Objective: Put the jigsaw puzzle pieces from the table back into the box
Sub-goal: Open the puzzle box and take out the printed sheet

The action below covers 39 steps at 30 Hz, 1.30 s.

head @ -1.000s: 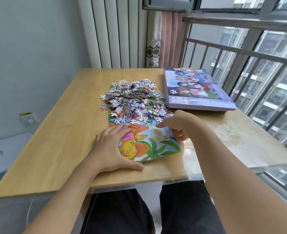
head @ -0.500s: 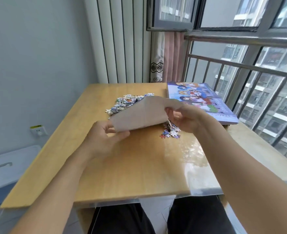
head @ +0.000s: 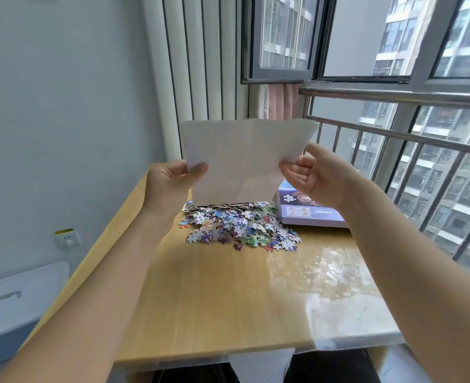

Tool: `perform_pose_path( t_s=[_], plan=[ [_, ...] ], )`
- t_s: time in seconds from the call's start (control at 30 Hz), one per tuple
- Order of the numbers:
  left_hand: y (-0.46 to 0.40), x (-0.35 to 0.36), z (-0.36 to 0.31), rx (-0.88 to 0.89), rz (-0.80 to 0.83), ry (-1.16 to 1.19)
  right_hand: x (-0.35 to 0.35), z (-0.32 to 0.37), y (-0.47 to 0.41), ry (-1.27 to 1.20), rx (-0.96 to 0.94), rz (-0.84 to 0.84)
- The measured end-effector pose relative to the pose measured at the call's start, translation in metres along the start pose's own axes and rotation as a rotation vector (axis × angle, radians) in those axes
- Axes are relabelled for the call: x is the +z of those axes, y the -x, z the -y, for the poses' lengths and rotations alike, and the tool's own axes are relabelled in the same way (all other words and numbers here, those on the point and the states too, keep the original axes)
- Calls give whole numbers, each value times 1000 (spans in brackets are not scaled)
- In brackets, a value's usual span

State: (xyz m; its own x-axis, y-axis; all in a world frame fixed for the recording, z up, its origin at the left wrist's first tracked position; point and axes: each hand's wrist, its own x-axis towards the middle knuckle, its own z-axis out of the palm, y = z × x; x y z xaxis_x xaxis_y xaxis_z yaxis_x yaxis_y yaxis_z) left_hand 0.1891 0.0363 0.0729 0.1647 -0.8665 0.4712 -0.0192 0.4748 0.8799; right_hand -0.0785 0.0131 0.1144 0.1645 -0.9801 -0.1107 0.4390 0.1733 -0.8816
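I hold a paper sheet (head: 242,158) upright above the table, its blank white back toward me. My left hand (head: 170,183) grips its left edge with the thumb on the near face. My right hand (head: 314,175) pinches its right edge. Below the sheet lies a heap of loose jigsaw puzzle pieces (head: 239,225) on the wooden table (head: 217,297). The purple puzzle box (head: 308,211) stands to the right of the heap, shut, partly hidden by my right hand and the sheet.
A metal window railing (head: 394,134) runs along the table's right side. White radiator panels (head: 200,64) and a pink curtain (head: 281,100) stand behind. A wall socket (head: 68,238) and a white bin lid (head: 15,297) are at the left.
The sheet lay picture-up under the pieces; both hands lifted it off the table to upright. The pieces slid off into a heap. My head tilted up.
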Motion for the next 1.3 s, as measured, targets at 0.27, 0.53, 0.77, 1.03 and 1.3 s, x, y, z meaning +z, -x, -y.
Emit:
perform_pose_path(
  t_s=[0.27,0.53,0.77,1.03,1.3],
  plan=[
    [51,3,22,232,178,-253,-53,-36,23,187,27,40],
    [86,13,82,-15,-42,-183,-127,-93,43,436,118,157],
    [79,45,81,-707,0,456,-148,-101,51,535,248,159],
    [84,66,91,-593,-110,285,-138,-99,37,564,19,-232],
    [79,60,98,-622,-257,521,-174,-70,47,117,-182,-409]
  ],
)
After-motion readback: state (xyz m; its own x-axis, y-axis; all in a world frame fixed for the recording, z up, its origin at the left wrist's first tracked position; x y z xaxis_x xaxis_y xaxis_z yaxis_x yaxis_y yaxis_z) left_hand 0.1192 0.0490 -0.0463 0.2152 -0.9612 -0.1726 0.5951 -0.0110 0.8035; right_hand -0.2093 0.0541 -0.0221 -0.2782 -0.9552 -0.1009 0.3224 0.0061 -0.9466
